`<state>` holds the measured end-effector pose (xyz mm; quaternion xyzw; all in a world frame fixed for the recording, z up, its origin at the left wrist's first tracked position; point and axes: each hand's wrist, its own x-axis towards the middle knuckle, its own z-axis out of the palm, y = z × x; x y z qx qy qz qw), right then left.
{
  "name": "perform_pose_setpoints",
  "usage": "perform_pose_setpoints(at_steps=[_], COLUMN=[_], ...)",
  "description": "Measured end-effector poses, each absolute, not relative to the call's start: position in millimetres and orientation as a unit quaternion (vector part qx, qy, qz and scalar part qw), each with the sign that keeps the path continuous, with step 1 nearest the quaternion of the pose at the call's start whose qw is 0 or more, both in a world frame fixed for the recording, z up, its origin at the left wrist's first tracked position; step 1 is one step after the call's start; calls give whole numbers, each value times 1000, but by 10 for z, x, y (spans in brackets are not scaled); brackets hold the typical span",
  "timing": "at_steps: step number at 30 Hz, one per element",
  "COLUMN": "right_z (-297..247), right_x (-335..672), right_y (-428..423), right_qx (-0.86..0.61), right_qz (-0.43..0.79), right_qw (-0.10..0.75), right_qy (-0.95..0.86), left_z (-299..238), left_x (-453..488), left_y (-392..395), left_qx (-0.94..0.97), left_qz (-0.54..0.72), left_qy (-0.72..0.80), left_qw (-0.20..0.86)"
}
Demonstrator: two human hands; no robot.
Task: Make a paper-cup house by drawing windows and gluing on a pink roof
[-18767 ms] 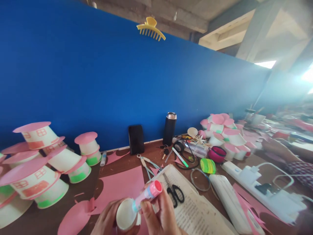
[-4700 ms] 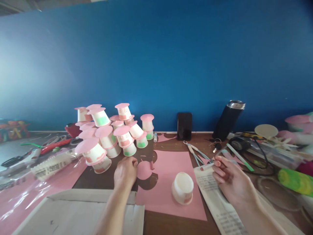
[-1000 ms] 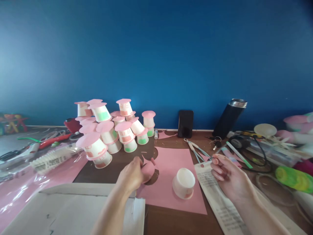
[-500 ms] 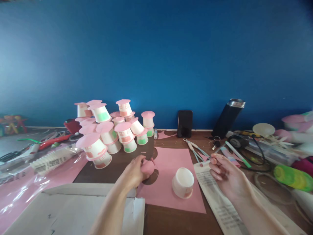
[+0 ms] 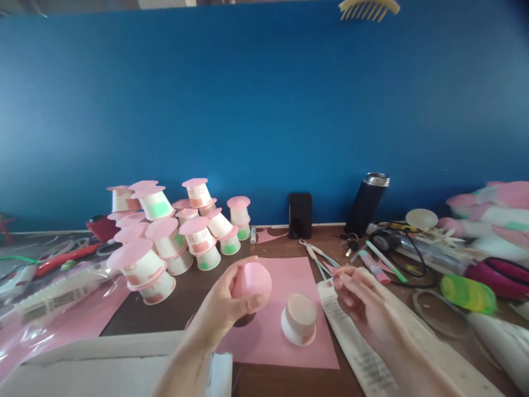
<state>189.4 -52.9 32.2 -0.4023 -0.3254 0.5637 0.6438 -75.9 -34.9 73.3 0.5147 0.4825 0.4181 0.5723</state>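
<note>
My left hand (image 5: 231, 300) grips a round pink paper disc (image 5: 253, 284) by its edge, thumb across the front, raised over a pink paper sheet (image 5: 285, 270) with round holes cut from it. My right hand (image 5: 359, 298) is pinched, fingertips together, above a printed white paper strip (image 5: 351, 344); what it holds, if anything, is too small to make out. Between the hands, a white paper cup (image 5: 301, 320) stands upside down on the pink sheet. Several similar cups with pink disc tops (image 5: 196, 237) are stacked at the left, some with drawn windows and green or red patches.
Scissors (image 5: 318, 256), a black phone (image 5: 300, 216) and a dark flask (image 5: 367, 204) are by the blue wall. A green-tipped marker (image 5: 386, 262), keys (image 5: 352, 245) and a yellow-green roll (image 5: 467, 292) lie right. A white cardboard box (image 5: 107, 364) fills the front left.
My left hand has lifted the pink disc from the sheet and turned its face toward me. My right hand stays pinched near the same spot. The camera view has shifted.
</note>
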Motion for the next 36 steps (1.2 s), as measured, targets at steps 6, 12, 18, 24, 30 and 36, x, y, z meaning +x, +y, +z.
perform_pose_setpoints(at_steps=[6,12,18,24,30,36], right_z=[397,544,546,548,516,510], right_x=[1768,1673,1624,1608,1635,1630], right_y=[-695,-776,-799,-802,-738,-719], right_qx=[-445,-461,-463,-448,-467,-475], right_qz=[541,453,458,506,551,549], right_qw=[513,465,447,463,508,493], right_qy=[-496,-605,-614,-573,-470,-479], left_z=[594,599,554,589,580,505], left_x=[-463,-366,-363,-339,-374,-365], left_y=[-462,-571,-616,-600,-484,-454], left_qx=[519,586,617,584,497,432], left_qz=[420,354,353,375,415,420], left_qy=[402,422,423,407,381,406], left_qw=[627,593,562,594,660,687])
